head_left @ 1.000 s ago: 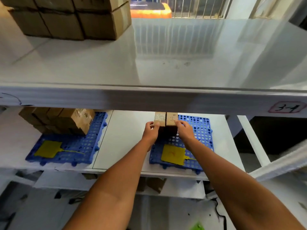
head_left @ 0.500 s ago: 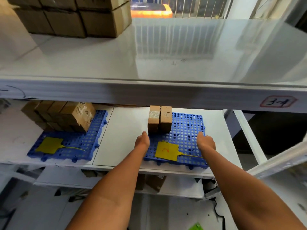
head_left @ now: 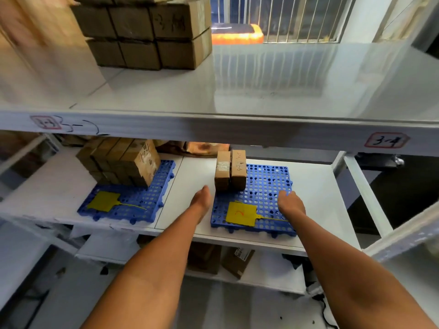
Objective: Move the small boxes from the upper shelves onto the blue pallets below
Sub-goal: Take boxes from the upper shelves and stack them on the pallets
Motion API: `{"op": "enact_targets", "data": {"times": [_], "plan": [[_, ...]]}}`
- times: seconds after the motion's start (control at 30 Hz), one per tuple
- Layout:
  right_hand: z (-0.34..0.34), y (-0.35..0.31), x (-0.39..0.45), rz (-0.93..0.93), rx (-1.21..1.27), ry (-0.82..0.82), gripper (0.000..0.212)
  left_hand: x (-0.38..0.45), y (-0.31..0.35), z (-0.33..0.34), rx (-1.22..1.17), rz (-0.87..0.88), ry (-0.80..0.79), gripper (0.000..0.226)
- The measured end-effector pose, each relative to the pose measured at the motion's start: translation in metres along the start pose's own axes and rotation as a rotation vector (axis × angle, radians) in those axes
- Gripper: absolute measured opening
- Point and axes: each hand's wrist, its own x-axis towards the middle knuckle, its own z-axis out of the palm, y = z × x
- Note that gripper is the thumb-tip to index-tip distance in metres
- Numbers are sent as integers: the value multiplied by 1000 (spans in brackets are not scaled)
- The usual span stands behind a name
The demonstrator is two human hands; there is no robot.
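Two small brown boxes [head_left: 230, 170] stand side by side at the back left of the right blue pallet [head_left: 266, 186] on the lower shelf. My left hand [head_left: 202, 200] hovers just left of that pallet's edge, empty, a little in front of the boxes. My right hand [head_left: 290, 203] rests over the pallet's front right part, also empty. A stack of several brown boxes [head_left: 152, 32] remains on the upper shelf at the back left. The left blue pallet [head_left: 142, 198] carries a pile of small boxes [head_left: 123, 162].
Each pallet has a yellow tag [head_left: 240, 213] lying on its front. The upper shelf's front beam [head_left: 213, 129] with the label "3-4" [head_left: 386, 140] hangs above the pallets. A white upright [head_left: 365, 193] stands at the right. More cartons [head_left: 237, 260] sit under the lower shelf.
Both hands let go of the two boxes on the right pallet and drew back toward me. The view lifted, showing more of the upper shelf's stack.
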Motion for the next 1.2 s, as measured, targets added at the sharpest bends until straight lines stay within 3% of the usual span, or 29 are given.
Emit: {"op": "enact_targets", "data": {"times": [0.2, 0.33, 0.47, 0.57, 0.73, 0.83, 0.93, 1.07, 1.2], "plan": [[-16, -32, -71, -151, -70, -82, 54, -45, 19, -39, 85, 194, 12, 63], [-26, -52, -138, -229, -90, -7, 66, -87, 19, -79, 253, 377, 33, 60], [-26, -70, -218, -330, -113, 99, 45, -130, 2, -135, 355, 529, 77, 55], [-13, -79, -275, -375, -90, 132, 45, -166, -19, -174, 415, 637, 128, 51], [6, -115, -354, -492, -143, 99, 54, -217, -20, -241, 336, 707, 175, 54], [-3, -151, -382, -592, -163, 71, 57, -245, 3, -283, 401, 820, 325, 40], [-20, -187, -402, -735, -127, 142, 55, -262, 27, -320, 281, 930, 457, 32], [-38, -233, -405, -808, -14, 220, 40, -266, 67, -350, 80, 960, 484, 50], [-48, -282, -386, -833, 194, 268, 45, -246, 108, -359, 6, 940, 460, 65]]}}
